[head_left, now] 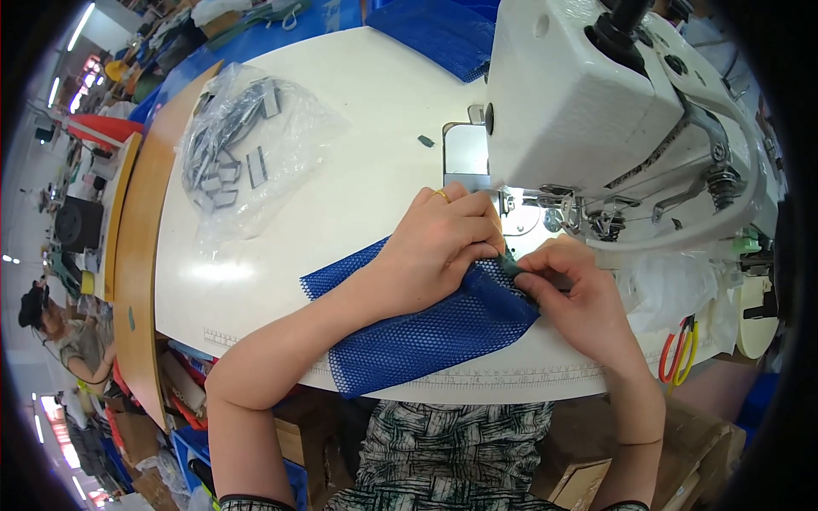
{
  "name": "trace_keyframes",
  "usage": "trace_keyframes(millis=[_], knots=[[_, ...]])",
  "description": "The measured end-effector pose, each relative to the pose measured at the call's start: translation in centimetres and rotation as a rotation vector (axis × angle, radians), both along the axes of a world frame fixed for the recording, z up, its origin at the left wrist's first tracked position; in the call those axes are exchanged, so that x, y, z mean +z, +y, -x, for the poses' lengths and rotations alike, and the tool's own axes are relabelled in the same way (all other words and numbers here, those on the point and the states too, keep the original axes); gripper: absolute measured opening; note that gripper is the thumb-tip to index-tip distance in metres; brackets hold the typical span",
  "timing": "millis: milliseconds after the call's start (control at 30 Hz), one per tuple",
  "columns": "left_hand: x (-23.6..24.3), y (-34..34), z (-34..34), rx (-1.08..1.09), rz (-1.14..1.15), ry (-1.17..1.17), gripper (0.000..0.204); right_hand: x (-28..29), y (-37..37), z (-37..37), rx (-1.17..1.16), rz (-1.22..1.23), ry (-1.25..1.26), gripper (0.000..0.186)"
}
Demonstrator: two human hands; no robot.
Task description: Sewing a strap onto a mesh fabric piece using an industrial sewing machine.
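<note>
A piece of blue mesh fabric (pixel 430 336) lies folded on the white table in front of the sewing machine (pixel 588 111). My left hand (pixel 443 243) is closed on the mesh's upper edge, its fingertips just short of the needle area. Close on its right, my right hand (pixel 571 277) pinches a small dark green strip (pixel 509 265) at the mesh's corner between thumb and fingers. The strip's ends are partly hidden by my fingers. The metal presser foot area (pixel 532 217) is right behind both hands.
A clear plastic bag (pixel 256 153) of grey strips lies at the left. More blue mesh (pixel 434 38) rests at the back. Red-and-yellow scissors (pixel 679 351) hang by the right front edge, near crumpled clear plastic (pixel 665 289). Another person (pixel 72 336) sits far left.
</note>
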State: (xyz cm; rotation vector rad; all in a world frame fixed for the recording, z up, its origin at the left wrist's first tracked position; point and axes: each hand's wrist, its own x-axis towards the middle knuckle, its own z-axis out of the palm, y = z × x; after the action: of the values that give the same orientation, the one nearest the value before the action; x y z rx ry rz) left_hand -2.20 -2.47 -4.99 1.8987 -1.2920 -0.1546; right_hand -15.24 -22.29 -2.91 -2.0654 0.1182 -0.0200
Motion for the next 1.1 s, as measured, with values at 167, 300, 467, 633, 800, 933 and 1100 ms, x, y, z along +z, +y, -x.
trace_keyframes(millis=[167,300,467,633,800,933,1100], knots=[[0.0,-0.1,0.2,0.036,0.01,-0.049,0.002,0.3,1.1,-0.1,-0.044,-0.096,0.011,0.014],[-0.2,-0.1,0.2,0.054,0.002,-0.069,0.003,-0.2,1.3,-0.2,-0.078,-0.084,-0.039,0.014],[-0.6,-0.2,0.0,0.053,0.022,-0.069,0.005,-0.9,1.4,-0.2,-0.115,-0.041,-0.074,0.012],[0.2,0.0,0.0,0.028,0.007,0.04,0.006,-1.6,1.5,-0.3,-0.137,-0.026,-0.09,0.011],[0.1,0.1,-0.3,0.015,0.032,0.079,0.013,-2.1,1.5,-0.3,-0.117,0.089,-0.236,0.009],[0.5,0.1,-0.1,0.004,0.035,-0.032,0.014,-1.6,1.3,-0.5,-0.072,0.26,-0.365,0.011],[1.1,0.3,-0.2,-0.031,0.071,-0.121,0.013,-0.8,1.1,-0.2,0.097,0.396,-0.549,0.018]])
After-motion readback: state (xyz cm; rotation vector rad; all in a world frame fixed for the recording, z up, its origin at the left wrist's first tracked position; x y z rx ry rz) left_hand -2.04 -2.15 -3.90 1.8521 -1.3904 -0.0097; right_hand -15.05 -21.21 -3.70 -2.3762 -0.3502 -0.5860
